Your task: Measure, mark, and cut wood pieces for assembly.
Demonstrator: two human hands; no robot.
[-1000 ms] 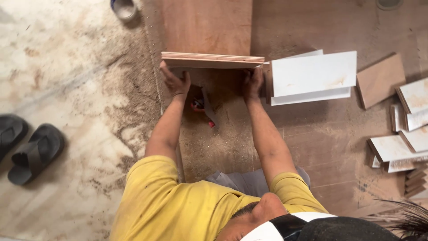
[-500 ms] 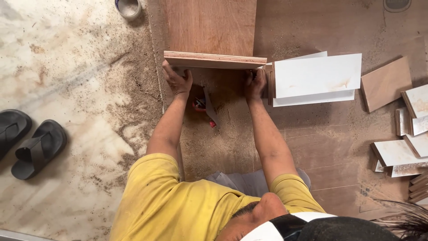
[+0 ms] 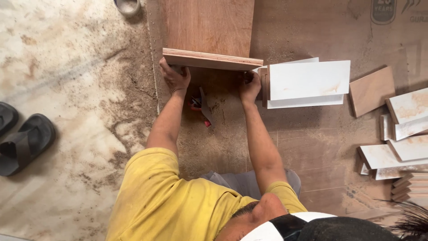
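My left hand (image 3: pixel 174 78) and my right hand (image 3: pixel 250 87) grip the two lower corners of a brown plywood board (image 3: pixel 207 27). The board is tilted up off the floor, and its layered edge (image 3: pixel 211 59) faces me. My left hand holds the left end and my right hand the right end, with fingers curled under the edge. Below the board, between my forearms, a red-handled tool (image 3: pixel 199 106) lies in sawdust on a large plywood sheet (image 3: pixel 312 147).
A stack of white-faced boards (image 3: pixel 307 82) lies right beside my right hand. Further right are a small brown panel (image 3: pixel 372 91) and several white-faced offcuts (image 3: pixel 408 129). Dark sandals (image 3: pixel 24 143) sit on the dusty floor at left. A small round cup (image 3: pixel 128 5) stands at the top.
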